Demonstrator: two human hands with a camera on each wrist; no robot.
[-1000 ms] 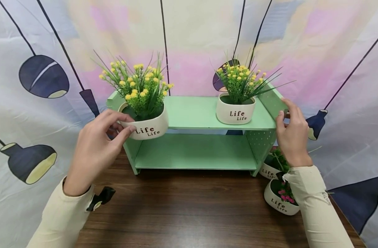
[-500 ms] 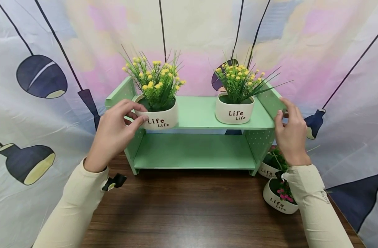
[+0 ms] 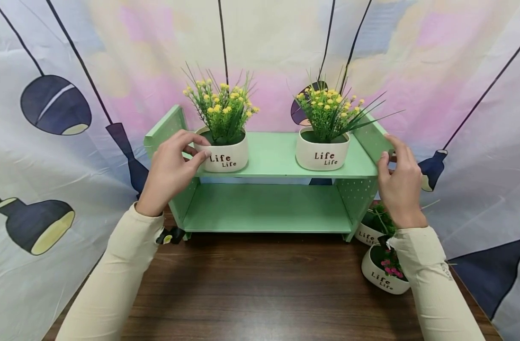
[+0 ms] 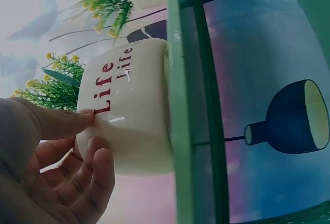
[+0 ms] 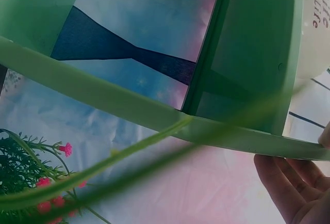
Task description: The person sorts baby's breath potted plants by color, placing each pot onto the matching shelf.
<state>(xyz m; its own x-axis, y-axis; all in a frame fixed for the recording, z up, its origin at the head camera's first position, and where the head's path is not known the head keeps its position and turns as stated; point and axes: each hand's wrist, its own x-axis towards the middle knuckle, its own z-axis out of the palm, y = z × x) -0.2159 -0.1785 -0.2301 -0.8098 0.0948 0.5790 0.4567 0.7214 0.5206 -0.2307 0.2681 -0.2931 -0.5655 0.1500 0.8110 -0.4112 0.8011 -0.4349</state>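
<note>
My left hand (image 3: 173,163) pinches the rim of a white oval flowerpot (image 3: 229,158) with yellow flowers and "Life" lettering. In the left wrist view the thumb lies on the front of the pot and the other fingers are behind and under the rim. The pot's base is at the front left of the top board of a green two-tier shelf (image 3: 268,208). A matching flowerpot (image 3: 322,154) with yellow flowers stands at the right of that board. My right hand (image 3: 400,180) grips the shelf's right side panel, thumb on the inner face and fingers outside, as the right wrist view shows.
Two more white pots stand on the brown wooden table (image 3: 260,289) right of the shelf: a pink-flowered pot (image 3: 383,279) in front, partly behind my right sleeve, and a green-leaved pot (image 3: 368,234) behind it. A curtain (image 3: 268,42) with printed lamps hangs behind.
My left hand has carried the flowerpot rightward and back, from over the shelf's left edge onto the top board. The right hand has stayed on the side panel.
</note>
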